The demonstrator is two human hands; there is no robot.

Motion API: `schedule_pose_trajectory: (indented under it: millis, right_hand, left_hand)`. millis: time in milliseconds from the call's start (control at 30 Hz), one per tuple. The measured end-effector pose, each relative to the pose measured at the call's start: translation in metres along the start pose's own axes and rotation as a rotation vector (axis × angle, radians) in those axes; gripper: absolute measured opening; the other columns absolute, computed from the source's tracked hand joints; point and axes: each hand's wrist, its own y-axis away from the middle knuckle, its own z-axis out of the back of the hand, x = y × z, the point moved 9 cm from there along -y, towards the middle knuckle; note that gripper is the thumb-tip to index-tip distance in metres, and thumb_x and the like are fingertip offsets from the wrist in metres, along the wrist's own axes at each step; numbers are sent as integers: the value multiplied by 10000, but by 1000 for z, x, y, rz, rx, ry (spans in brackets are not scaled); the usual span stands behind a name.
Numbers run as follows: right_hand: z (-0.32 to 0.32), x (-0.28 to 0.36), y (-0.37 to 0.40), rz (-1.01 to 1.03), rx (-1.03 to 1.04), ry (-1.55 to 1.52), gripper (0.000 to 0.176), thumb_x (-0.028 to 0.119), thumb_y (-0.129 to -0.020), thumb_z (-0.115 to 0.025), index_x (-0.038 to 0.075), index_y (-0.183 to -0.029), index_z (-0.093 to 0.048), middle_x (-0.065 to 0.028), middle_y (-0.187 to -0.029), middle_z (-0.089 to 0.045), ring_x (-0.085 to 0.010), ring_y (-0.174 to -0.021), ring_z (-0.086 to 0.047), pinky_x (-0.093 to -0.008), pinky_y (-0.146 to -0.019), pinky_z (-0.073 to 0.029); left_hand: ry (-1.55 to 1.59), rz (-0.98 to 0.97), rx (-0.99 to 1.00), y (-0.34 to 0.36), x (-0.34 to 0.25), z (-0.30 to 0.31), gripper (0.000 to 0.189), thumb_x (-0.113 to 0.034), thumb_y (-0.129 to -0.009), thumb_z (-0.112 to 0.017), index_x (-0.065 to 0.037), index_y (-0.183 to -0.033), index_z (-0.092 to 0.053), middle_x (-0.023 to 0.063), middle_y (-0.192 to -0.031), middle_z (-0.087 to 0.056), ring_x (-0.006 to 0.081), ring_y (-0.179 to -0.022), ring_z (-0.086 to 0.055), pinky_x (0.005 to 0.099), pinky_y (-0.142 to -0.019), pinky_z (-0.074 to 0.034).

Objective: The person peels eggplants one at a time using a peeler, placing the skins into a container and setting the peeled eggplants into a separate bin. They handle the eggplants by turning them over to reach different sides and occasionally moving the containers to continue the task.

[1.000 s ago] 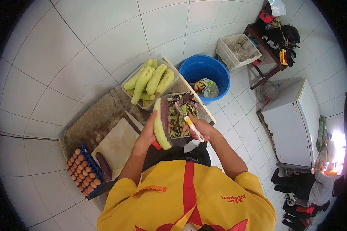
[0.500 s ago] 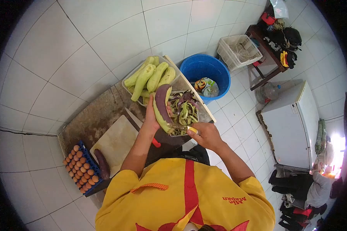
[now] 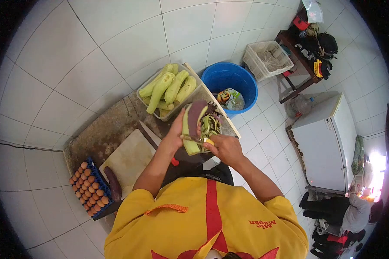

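My left hand (image 3: 176,132) is wrapped round a partly peeled eggplant (image 3: 196,113), which shows purple skin beside pale green flesh. In my right hand (image 3: 227,148) is a peeler (image 3: 208,141) with a yellow handle, its head against the lower part of the eggplant. Behind and under the eggplant, a container of peelings (image 3: 212,124) is partly hidden. Just beyond, a clear tub (image 3: 197,91) holds several peeled pale green eggplants (image 3: 161,90). A knife (image 3: 148,134) lies by the white cutting board (image 3: 127,157), and an unpeeled eggplant (image 3: 113,183) rests at the board's left edge.
An egg tray (image 3: 100,180) with several eggs (image 3: 87,182) sits at the counter's left end. Beyond the counter are a blue bin (image 3: 246,80), a white crate (image 3: 284,64), a wooden table (image 3: 299,56) with bags and a white freezer (image 3: 317,146). Another person (image 3: 354,211) is at the lower right.
The eggplant has turned and tilted in my left hand, showing a wider purple side. My right hand and the peeler have shifted slightly left and up.
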Motion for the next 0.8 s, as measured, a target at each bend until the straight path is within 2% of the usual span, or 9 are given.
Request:
schedule_pose_trajectory:
  millis: [67,100,233,333,367,467,567,667,800]
  right_hand:
    - [-1,-2,-12,-26,-6,26,445,522,-939,-632,87,-908,-719,-149,-754,-694,-363,-692,-692,-469,-596,-539]
    - [-1,-5,-18,-57,8,52,444,521,-938,-634,87,-903,-719,-152,-745,-691,-366,-686,-690,-471,-595,-538]
    - [-15,-9,-20,-91,-79,22,463,527,-938,-630,75,-878,-713,-170,-739,-689,-375,-671,-684,-479,-588,-532]
    - [-29,-15,-31,-181,-71,32,478,533,-945,-617,68,-895,-712,-186,-734,-686,-381,-674,-682,-493,-596,-527]
    - [-33,-19,-36,-216,-31,-21,499,536,-952,-606,52,-872,-695,-200,-714,-674,-394,-678,-680,-505,-603,-524]
    - [-33,-11,-37,-172,-110,-31,515,537,-963,-592,44,-840,-679,-207,-696,-664,-407,-681,-677,-515,-607,-520]
    - [-34,-18,-45,-246,-120,-37,491,492,-975,-608,39,-791,-662,-212,-666,-645,-434,-653,-648,-529,-595,-499]
    - [-41,-20,-43,-260,-133,-71,491,496,-983,-595,43,-806,-666,-221,-660,-639,-443,-665,-649,-539,-601,-496]
    - [-54,-27,-40,-332,-100,-153,529,513,-995,-567,29,-808,-675,-242,-665,-632,-459,-676,-644,-542,-616,-495]
  left_hand:
    - [-49,-64,7,-4,14,5,615,-608,-1048,-361,-88,-1264,-610,134,-1036,-694,258,-824,-691,411,-733,-597]
    - [-127,-105,-60,2,19,-6,590,-562,-1068,-343,-97,-1346,-577,119,-1210,-679,268,-1006,-688,430,-885,-580]
    - [-162,-222,-125,25,8,-20,564,-523,-1087,-338,-78,-1353,-560,102,-1266,-650,231,-1076,-652,398,-922,-550]
    - [-315,-283,-262,32,8,-5,544,-507,-1094,-321,-79,-1325,-565,79,-1183,-654,207,-1007,-650,378,-856,-555]
    - [-319,-275,-234,32,11,2,530,-468,-1102,-295,-76,-1371,-530,66,-1190,-633,176,-1014,-632,362,-874,-536]
    - [-394,-365,-284,39,4,10,511,-442,-1105,-314,-58,-1360,-535,75,-1220,-619,167,-1044,-611,333,-900,-508]
    - [-574,-432,-341,37,7,45,505,-426,-1108,-335,-39,-1378,-515,91,-1235,-600,178,-1080,-586,328,-939,-469]
    - [-815,-581,-472,47,-6,49,491,-398,-1112,-338,-25,-1393,-489,108,-1229,-584,191,-1090,-565,332,-959,-441]
    - [-1029,-521,-389,68,-5,21,465,-353,-1110,-361,-15,-1419,-444,133,-1249,-575,219,-1098,-570,361,-972,-446]
